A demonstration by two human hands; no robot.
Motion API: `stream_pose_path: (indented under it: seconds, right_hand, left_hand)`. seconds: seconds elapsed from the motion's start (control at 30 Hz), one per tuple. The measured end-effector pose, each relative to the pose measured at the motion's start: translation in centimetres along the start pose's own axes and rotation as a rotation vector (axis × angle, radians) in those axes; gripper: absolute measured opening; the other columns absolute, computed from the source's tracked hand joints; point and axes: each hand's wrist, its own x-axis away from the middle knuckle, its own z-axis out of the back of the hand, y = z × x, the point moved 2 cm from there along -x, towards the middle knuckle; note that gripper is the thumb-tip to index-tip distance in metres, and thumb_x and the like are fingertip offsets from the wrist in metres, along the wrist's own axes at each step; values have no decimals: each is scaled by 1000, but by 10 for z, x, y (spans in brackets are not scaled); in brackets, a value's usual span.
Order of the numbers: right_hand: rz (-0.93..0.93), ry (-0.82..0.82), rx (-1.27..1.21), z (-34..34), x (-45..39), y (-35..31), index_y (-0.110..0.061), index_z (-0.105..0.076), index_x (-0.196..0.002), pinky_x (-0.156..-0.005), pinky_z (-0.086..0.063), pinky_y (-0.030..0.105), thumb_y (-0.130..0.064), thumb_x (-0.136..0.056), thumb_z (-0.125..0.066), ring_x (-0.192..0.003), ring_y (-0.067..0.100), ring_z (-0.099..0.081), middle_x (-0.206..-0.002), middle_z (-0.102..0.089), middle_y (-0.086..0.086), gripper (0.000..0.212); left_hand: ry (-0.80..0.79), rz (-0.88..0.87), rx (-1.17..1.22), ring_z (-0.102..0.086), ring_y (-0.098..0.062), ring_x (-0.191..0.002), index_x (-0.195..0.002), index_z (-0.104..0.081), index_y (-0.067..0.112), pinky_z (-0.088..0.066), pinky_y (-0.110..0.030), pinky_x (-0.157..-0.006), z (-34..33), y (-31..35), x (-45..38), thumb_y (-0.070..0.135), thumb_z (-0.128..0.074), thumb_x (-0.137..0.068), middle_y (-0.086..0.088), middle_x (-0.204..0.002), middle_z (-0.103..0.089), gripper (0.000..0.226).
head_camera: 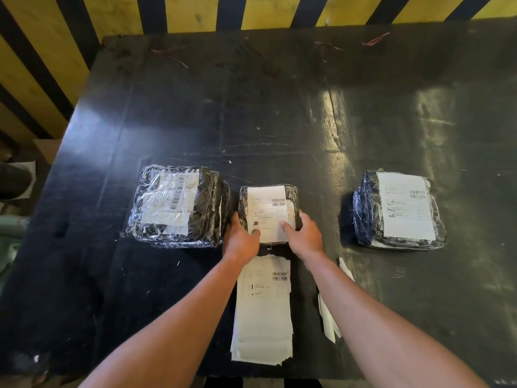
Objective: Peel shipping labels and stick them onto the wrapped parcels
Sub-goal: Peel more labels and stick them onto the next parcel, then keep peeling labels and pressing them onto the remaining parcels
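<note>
Both hands, left hand [241,238] and right hand [303,236], grip the small, crinkly plastic-wrapped dark parcel [268,212] at the middle of the scuffed black table [279,121], thumbs pressing its smooth white paper label [267,211]; the other fingers curl around its sides. A stack of white label sheets [263,312] lies just nearer.

Three dark parcels wrapped in clear plastic film lie on the black tabletop [279,113]: the small middle parcel [268,203], one larger parcel [179,205] just left of it, and one [398,210] well apart to its right. One stack of white paper shipping labels [264,309] lies just nearer than the middle parcel. Two white backing strips [330,317] lie right of that stack. Two hands, left hand [240,239] and right hand [305,236], hold the middle parcel
</note>
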Motion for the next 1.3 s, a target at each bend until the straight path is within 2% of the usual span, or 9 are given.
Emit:
stream_pose_path:
  seconds: [0.1, 0.2, 0.5, 0.6, 0.77, 0.93, 1.1, 1.2, 1.3]
  right_hand:
    - [-23, 41, -32, 4, 1, -5, -20, -43, -153, -102, -54, 44, -37, -98, -71, -133, 30, -57, -148, -55, 8, 64]
    - [-5, 75, -9, 17, 9, -5, -18, -42, -155, -106, -50, 43, -35, -99, -69, -139, 30, -52, -153, -51, 7, 64]
    - [113, 320, -60, 101, 42, 2, -18, -46, -157, -115, -44, 43, -41, -100, -66, -140, 27, -52, -150, -54, 7, 65]
    - [128, 418, -107, 145, 53, 5, -14, -46, -157, -120, -35, 39, -36, -101, -66, -146, 25, -45, -156, -51, 6, 63]
    - [93, 531, -150, 215, 51, 25, -12, -51, -153, -120, -35, 39, -30, -101, -66, -145, 26, -48, -156, -53, 8, 57]
    - [33, 545, -205, 263, 35, 55, -14, -50, -153, -122, -34, 36, -27, -102, -64, -145, 25, -48, -157, -52, 7, 55]
    - [4, 462, -154, 275, 23, 78, -20, -46, -156, -122, -37, 42, -32, -105, -59, -144, 27, -48, -159, -51, 4, 55]
    - [33, 428, -69, 273, 23, 86, -27, -39, -160, -118, -41, 50, -40, -105, -55, -142, 32, -49, -158, -52, 2, 59]
    - [134, 517, 80, 265, 32, 90, -22, -41, -160, -114, -43, 54, -35, -102, -60, -139, 35, -45, -156, -52, 4, 63]
  left_hand:
    - [1, -26, 20, -39, -28, -153, -164, -20, 22, -36, -49, -122, 7, 8, 10, 19, -61, -104, -5, -165, -42, 73]
    - [19, -69, 33, -51, -26, -145, -160, -30, 19, -45, -46, -114, 10, 17, 26, 20, -65, -103, -4, -157, -53, 67]
    - [-56, -254, 90, -50, -20, -143, -158, -34, 32, -49, -48, -111, -13, 69, 66, 22, -75, -96, 3, -156, -50, 75]
    - [-118, -320, 84, -50, -17, -143, -156, -36, 35, -48, -48, -113, -37, 98, 78, 23, -77, -94, 6, -157, -49, 75]
    - [-196, -425, 40, -53, -16, -140, -154, -37, 36, -49, -47, -113, -86, 144, 95, 27, -80, -92, 5, -155, -51, 77]
    - [-278, -480, -9, -53, -20, -141, -158, -36, 30, -48, -48, -115, -131, 180, 109, 21, -79, -92, -1, -154, -50, 79]
    - [-305, -449, -67, -51, -25, -143, -160, -33, 28, -48, -54, -115, -152, 182, 107, 21, -78, -94, -4, -156, -50, 80]
    - [-287, -468, -129, -49, -25, -145, -163, -27, 31, -46, -53, -116, -149, 173, 105, 29, -78, -94, -4, -160, -44, 86]
    - [-265, -478, -159, -50, -23, -143, -163, -28, 32, -47, -47, -115, -132, 156, 106, 30, -76, -95, -3, -161, -42, 84]
